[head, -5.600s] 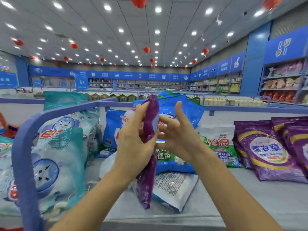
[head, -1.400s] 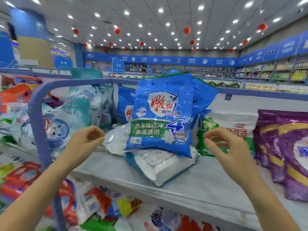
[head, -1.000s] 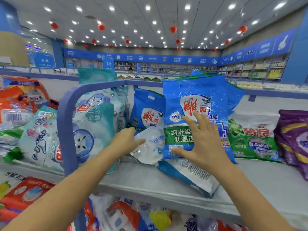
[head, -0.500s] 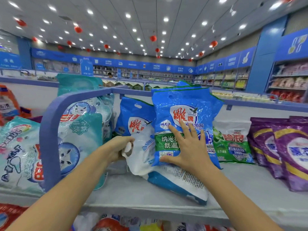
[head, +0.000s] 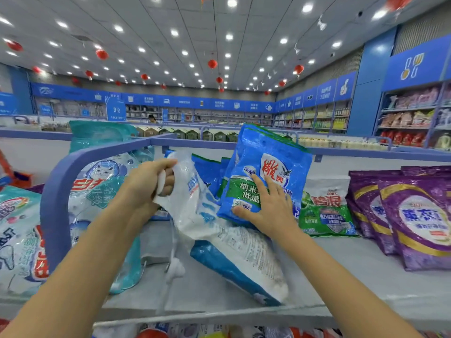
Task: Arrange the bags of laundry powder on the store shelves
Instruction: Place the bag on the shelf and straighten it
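Observation:
My left hand (head: 148, 184) is closed on the top handle of a white and blue laundry powder bag (head: 227, 250), whose upper end is raised while its bottom rests on the grey shelf (head: 353, 284). My right hand (head: 266, 206) lies flat, fingers spread, against the front of an upright blue bag with a green band (head: 271, 164), which tilts to the right. More blue bags (head: 207, 172) stand behind it.
A blue tubular divider (head: 56, 191) rises at the left, with teal bags (head: 102, 191) beside it. A green and white bag (head: 327, 206) and purple bags (head: 415, 215) stand at the right. More bags fill the shelf below (head: 195, 331).
My left hand has lifted the white bag's top end up from the shelf. The blue bag under my right hand has tipped further right.

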`<act>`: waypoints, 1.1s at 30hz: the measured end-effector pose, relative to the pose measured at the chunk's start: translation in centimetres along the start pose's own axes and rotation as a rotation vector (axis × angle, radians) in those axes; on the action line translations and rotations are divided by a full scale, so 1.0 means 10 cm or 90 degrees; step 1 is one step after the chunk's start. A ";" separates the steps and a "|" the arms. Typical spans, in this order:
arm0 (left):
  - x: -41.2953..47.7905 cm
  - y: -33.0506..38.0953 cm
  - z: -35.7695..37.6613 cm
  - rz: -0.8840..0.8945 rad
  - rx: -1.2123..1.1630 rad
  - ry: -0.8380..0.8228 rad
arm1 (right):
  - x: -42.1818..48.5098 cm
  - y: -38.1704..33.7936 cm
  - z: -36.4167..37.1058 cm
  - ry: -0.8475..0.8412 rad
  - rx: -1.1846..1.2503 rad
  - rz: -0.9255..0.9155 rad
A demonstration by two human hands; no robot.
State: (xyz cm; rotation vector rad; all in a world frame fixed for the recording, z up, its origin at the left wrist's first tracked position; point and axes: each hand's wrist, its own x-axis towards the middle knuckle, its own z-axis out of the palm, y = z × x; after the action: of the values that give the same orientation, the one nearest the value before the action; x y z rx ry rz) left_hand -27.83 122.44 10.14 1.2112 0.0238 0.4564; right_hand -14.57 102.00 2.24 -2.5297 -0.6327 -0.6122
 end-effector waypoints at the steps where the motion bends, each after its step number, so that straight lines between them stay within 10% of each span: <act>1: -0.03 0.08 0.05 0.033 0.001 0.011 | 0.00 0.01 0.02 -0.001 0.013 -0.003; 12: 0.00 0.53 0.38 0.147 -0.175 0.072 | -0.29 -0.06 0.56 -0.193 -0.198 -0.122; 20: -0.04 0.35 0.66 0.266 -0.050 0.176 | -0.37 -0.52 -0.19 -0.240 0.684 -0.014; 33: -0.06 0.30 0.80 0.153 0.196 -0.140 | -0.49 -0.62 -0.08 0.064 0.777 0.030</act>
State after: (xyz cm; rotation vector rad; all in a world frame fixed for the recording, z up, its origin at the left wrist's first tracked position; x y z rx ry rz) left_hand -27.35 115.91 15.59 1.5714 -0.2507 0.5387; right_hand -21.94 104.87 2.33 -1.3539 -0.6268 -0.1949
